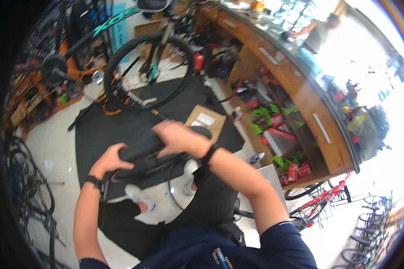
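Observation:
Between my hands is a thick black bicycle tyre [141,149], seen almost edge-on above the dark mat. It is blurred, and I cannot tell whether a whole wheel is inside it. My left hand [111,160] grips its left end, thumb and fingers apart around the rubber. Over its right part lies my right hand [178,138], fingers bent across the top. The palm side of this hand is hidden.
Ahead stands a bicycle front wheel [150,71] with a turquoise frame [114,22]. A cardboard piece [206,122] lies on the black mat [94,139]. A wooden workbench [300,96] runs along the right, with a person [316,38] behind it. More bicycles [36,193] crowd the left.

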Demonstrator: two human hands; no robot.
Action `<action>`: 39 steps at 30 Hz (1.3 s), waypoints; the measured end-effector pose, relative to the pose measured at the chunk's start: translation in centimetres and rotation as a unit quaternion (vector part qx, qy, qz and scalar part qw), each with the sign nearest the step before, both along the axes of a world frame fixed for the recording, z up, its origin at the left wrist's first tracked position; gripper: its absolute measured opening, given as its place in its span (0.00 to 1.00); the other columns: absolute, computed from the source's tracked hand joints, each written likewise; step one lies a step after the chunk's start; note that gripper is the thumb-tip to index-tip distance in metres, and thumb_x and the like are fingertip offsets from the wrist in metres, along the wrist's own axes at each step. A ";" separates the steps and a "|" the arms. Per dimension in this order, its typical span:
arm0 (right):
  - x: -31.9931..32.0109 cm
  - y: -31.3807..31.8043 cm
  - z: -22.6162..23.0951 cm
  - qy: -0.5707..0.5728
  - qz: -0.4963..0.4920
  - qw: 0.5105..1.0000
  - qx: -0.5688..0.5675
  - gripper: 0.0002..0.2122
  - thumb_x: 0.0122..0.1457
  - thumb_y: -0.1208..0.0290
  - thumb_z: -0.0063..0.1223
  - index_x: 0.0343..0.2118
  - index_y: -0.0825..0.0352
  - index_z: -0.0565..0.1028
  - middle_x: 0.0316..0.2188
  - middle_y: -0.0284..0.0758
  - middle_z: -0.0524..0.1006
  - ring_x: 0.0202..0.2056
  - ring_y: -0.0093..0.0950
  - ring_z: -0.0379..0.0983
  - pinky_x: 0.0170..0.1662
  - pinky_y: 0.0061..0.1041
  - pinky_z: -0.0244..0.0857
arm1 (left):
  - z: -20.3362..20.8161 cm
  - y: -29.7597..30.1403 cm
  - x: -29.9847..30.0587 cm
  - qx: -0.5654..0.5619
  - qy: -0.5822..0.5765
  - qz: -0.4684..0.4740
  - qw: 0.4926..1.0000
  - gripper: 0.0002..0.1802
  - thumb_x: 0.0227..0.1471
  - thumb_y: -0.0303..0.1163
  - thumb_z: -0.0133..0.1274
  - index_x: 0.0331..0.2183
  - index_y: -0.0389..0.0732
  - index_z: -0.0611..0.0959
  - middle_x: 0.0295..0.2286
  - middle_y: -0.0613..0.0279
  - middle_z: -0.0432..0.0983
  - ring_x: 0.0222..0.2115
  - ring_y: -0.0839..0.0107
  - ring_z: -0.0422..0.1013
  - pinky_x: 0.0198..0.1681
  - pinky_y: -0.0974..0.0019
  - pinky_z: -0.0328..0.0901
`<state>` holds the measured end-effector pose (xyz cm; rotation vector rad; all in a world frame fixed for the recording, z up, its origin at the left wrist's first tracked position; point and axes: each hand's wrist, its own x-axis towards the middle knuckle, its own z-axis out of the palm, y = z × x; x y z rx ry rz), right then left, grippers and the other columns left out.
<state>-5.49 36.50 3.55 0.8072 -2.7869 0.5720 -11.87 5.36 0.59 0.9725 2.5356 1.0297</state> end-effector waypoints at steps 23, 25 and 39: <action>-2.4 -10.1 -2.7 -0.115 -0.046 0.979 0.162 0.16 0.38 0.64 0.75 0.31 0.63 0.84 0.32 0.39 0.83 0.38 0.37 0.81 0.42 0.33 0.74 | 2.5 4.3 3.6 -0.101 0.062 0.001 0.993 0.25 0.34 0.27 0.72 0.38 0.31 0.82 0.35 0.40 0.81 0.40 0.42 0.76 0.43 0.51 0.71; -2.2 -10.4 -2.4 -0.098 -0.059 0.983 0.143 0.16 0.37 0.66 0.76 0.31 0.62 0.84 0.32 0.39 0.84 0.38 0.37 0.82 0.41 0.33 0.74 | 2.1 4.1 3.5 -0.101 0.070 0.017 0.992 0.25 0.34 0.25 0.72 0.38 0.31 0.82 0.35 0.40 0.81 0.40 0.42 0.76 0.43 0.51 0.72; -5.0 -10.1 -6.2 0.118 -0.111 0.983 0.089 0.06 0.51 0.69 0.60 0.32 0.63 0.80 0.32 0.35 0.81 0.38 0.33 0.78 0.41 0.32 0.69 | -1.9 5.0 0.2 -0.138 0.261 0.124 0.947 0.22 0.40 0.28 0.69 0.38 0.33 0.79 0.33 0.43 0.81 0.35 0.43 0.77 0.38 0.50 0.72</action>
